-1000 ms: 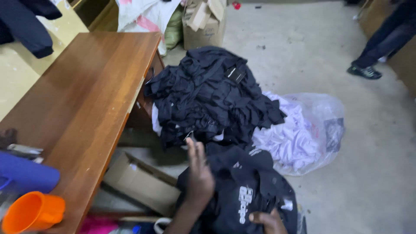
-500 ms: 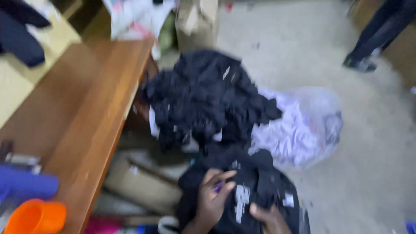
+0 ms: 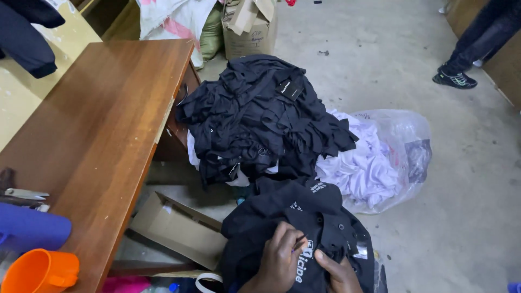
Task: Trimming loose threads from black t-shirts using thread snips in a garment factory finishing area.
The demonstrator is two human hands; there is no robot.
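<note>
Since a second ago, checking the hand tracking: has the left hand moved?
Yes. The left hand has come down from the edge of the black clothes pile onto the black shirt in the lap.

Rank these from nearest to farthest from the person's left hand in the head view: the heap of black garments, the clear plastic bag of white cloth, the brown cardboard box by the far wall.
From the left hand:
1. Heap of black garments, just ahead on the floor.
2. Clear plastic bag of white cloth, ahead and to the right.
3. Brown cardboard box, far ahead, past the wooden desk.
</note>
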